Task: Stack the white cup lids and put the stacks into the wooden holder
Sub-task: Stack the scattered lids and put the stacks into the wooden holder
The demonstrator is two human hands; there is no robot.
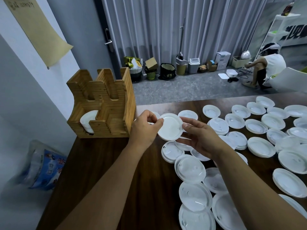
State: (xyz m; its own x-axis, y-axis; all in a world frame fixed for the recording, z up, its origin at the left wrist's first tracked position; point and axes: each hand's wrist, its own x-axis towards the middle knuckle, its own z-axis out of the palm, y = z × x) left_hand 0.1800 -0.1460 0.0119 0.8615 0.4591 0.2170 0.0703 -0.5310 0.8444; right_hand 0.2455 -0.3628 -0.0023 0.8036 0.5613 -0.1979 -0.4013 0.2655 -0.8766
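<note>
Loose lids (196,196) cover the table (106,171).
Left hand (144,128) and right hand (199,135) pinch a lid (170,127), possibly several; align rims before loading the holder (103,103).

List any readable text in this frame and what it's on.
None can be quoted for certain.
Paper sheet on the wall: handwriting at its top edge, cut off, unreadable.
Blue bag on the floor: red and white characters, blurred.
Far wall sign: large dark characters, partly hidden.
White box: label too small.
</note>
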